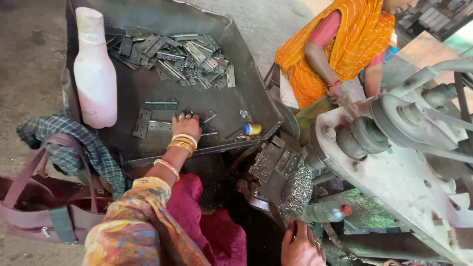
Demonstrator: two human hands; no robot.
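My left hand [186, 127], with gold bangles at the wrist, lies palm down on a dark metal tray [246, 93]. Its fingertips curl onto a small metal hinge [207, 116] among a few loose hinges [151, 126]. I cannot tell whether the fingers grip it. A heap of several flat hinges [182, 59] fills the tray's far side. My right hand [300, 245] is low at the bottom edge, next to a grimy press machine [394, 167], with its fingers bent against a dark part; what it holds is hidden.
A pale pink plastic bottle [94, 69] stands on the tray's left. A small yellow and blue cylinder [252, 129] lies at its near right. A maroon bag [44, 202] and checked cloth [74, 143] sit left. A person in orange [340, 44] works behind the machine.
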